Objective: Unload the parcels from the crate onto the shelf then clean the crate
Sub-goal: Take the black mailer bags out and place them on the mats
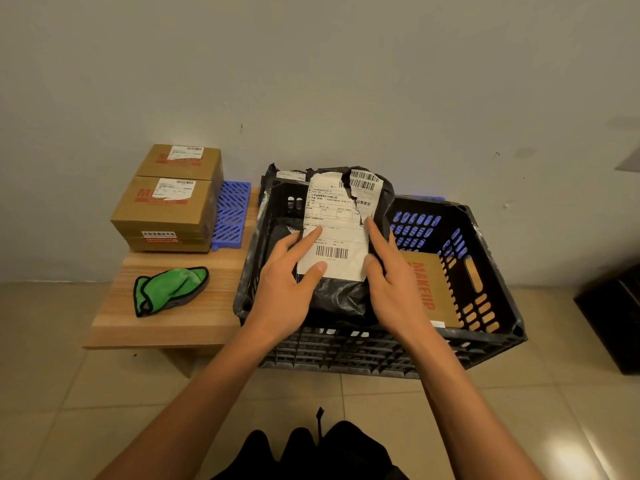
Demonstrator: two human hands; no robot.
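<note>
A black plastic crate (485, 327) stands on the low wooden shelf (166, 327), right of centre. Over its left half is a black plastic parcel bag (341, 299) with a torn white shipping label. My left hand (287, 282) lies on the bag's left side with straight fingers on the label. My right hand (391, 275) holds the bag's right edge, thumb on top. A brown cardboard parcel (427, 289) lies flat inside the crate at the right. Two brown cardboard boxes (166, 202) are stacked on the shelf at the back left.
A green cloth (169, 289) lies crumpled on the shelf in front of the boxes. A blue plastic grid (230, 216) lies between boxes and crate. The wall stands right behind. A dark object (613, 313) is on the tiled floor at the right.
</note>
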